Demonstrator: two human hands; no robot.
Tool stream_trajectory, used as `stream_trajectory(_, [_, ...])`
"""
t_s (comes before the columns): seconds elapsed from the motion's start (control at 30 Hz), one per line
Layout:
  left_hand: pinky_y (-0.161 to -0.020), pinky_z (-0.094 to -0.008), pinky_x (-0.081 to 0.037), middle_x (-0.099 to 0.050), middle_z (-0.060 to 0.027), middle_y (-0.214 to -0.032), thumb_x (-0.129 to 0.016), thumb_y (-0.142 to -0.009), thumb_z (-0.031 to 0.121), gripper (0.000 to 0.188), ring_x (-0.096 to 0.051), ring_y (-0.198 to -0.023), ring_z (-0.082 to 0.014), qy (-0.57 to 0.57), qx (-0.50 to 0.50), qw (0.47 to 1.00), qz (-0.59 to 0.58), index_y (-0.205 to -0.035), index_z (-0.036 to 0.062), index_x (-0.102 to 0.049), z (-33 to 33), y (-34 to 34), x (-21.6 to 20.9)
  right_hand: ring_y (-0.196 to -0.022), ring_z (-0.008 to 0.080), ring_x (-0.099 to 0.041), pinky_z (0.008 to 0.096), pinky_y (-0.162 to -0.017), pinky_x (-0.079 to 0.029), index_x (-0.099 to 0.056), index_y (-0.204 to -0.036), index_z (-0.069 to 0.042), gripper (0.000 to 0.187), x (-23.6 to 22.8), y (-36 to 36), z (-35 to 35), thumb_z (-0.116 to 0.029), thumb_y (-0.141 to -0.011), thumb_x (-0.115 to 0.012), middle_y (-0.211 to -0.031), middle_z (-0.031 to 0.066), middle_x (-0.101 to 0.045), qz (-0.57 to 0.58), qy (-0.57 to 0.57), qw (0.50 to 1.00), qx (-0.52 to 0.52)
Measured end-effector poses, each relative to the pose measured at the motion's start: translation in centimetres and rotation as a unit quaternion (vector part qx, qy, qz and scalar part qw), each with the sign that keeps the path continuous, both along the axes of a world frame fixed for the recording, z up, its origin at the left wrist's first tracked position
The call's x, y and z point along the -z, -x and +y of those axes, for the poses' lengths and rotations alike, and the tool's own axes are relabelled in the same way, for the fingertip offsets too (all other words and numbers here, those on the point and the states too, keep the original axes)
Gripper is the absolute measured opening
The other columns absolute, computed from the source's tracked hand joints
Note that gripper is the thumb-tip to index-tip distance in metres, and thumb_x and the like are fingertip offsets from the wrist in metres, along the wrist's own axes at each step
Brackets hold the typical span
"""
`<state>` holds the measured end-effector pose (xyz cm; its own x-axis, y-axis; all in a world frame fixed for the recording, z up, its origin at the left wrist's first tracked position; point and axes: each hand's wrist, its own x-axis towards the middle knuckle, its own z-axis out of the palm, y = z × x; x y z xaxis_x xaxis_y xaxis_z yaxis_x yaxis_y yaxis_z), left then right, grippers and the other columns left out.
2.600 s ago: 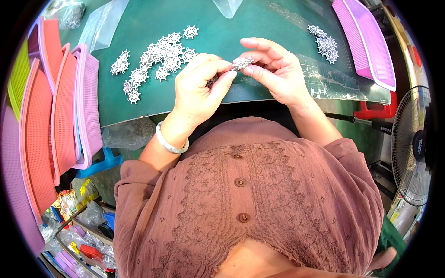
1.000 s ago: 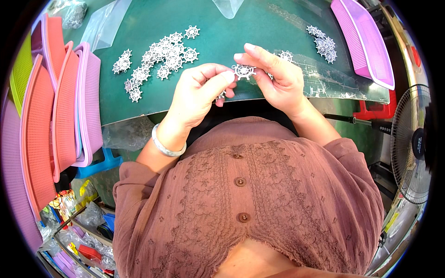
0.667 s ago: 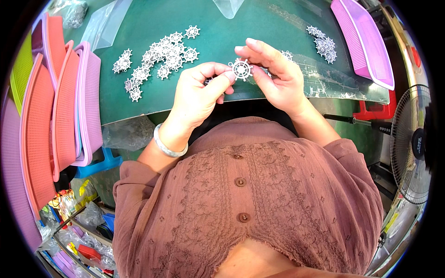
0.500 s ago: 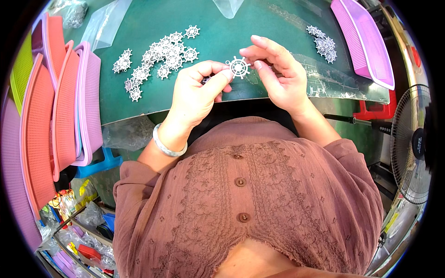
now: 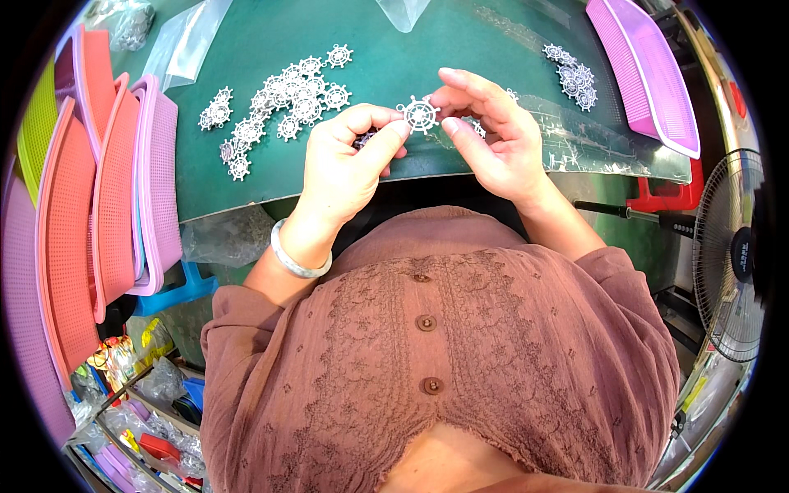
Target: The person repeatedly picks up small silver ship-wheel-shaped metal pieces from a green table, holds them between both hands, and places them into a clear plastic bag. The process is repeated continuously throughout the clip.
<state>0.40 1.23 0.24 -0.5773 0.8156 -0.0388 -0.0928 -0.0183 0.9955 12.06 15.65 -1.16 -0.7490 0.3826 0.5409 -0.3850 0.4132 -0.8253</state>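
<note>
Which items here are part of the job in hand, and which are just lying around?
In hand:
wheel charm, pinched between left hand and right hand
charm pile on the green mat
small pile at far right

Lying about:
pink trays
stacked trays
plastic bag
fan

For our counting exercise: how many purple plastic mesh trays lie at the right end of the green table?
2: one purple plastic mesh tray on top, the other beneath it, showing along its left; more may be hidden.
</note>
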Motion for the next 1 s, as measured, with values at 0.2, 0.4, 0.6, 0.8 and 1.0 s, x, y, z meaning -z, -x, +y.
stream_trajectory(0.2, [-0.051, -0.0169, -0.042, -0.061, -0.002, -0.077, -0.059, -0.084, 0.009, 0.009, -0.057, -0.065, -0.0067, -0.004, -0.006, 1.0, 0.027, -0.087, 0.0012, -0.063, 0.1, 0.0, 0.0, -0.081, 0.0128, -0.059, 0.0251, -0.076, -0.047, -0.049, -0.12, -0.004, 0.042, -0.3, -0.3, -0.1, 0.005, -0.08, -0.054, -0.091, 0.0078, -0.062, -0.055, 0.026, 0.998, -0.006])
stream_trajectory(0.4, [-0.05, -0.0172, -0.042, -0.061, -0.0024, -0.076, -0.059, -0.085, 0.009, 0.01, -0.056, -0.064, -0.0069, 0.004, -0.01, 1.0, 0.018, -0.088, 0.0009, -0.063, 0.2, 0.1, 0.0, -0.081, 0.0114, -0.058, 0.0229, -0.076, -0.046, -0.045, -0.123, -0.001, 0.041, -0.6, -0.2, -0.3, 0.002, -0.083, -0.054, -0.087, 0.006, -0.061, -0.093, 0.209, 0.97, -0.077])
stream_trajectory(0.6, [-0.047, -0.0157, -0.038, -0.059, -0.0013, -0.068, -0.06, -0.084, 0.013, 0.014, -0.05, -0.056, -0.0033, -0.002, -0.017, 0.999, -0.031, -0.088, -0.0002, -0.064, 0.5, 0.3, 0.3, -0.079, 0.0113, -0.059, 0.0217, -0.07, -0.047, -0.042, -0.124, 0.002, 0.043, -1.1, 0.0, -0.3, 0.0, -0.083, -0.056, -0.086, 0.0062, -0.061, -0.129, 0.329, 0.929, -0.111])
stream_trajectory(0.8, [-0.047, -0.0155, -0.038, -0.059, -0.0013, -0.067, -0.059, -0.084, 0.012, 0.014, -0.049, -0.054, -0.0031, -0.008, -0.008, 0.999, -0.032, -0.089, -0.0002, -0.063, 0.6, 0.5, 0.6, -0.076, 0.0112, -0.059, 0.0212, -0.067, -0.047, -0.041, -0.123, 0.003, 0.046, -0.8, 0.2, 0.0, -0.002, -0.081, -0.06, -0.083, 0.0064, -0.061, -0.144, 0.374, 0.909, -0.114])
stream_trajectory(1.0, [-0.048, -0.016, -0.039, -0.059, -0.0016, -0.069, -0.058, -0.085, 0.011, 0.013, -0.05, -0.056, -0.0037, -0.003, -0.017, 1.0, 0.016, -0.089, 0.0004, -0.064, 0.7, 0.5, 0.7, -0.077, 0.0114, -0.06, 0.0214, -0.067, -0.047, -0.041, -0.123, 0.003, 0.047, -0.7, 0.3, -0.2, -0.002, -0.08, -0.061, -0.083, 0.006, -0.062, -0.138, 0.385, 0.906, -0.11])
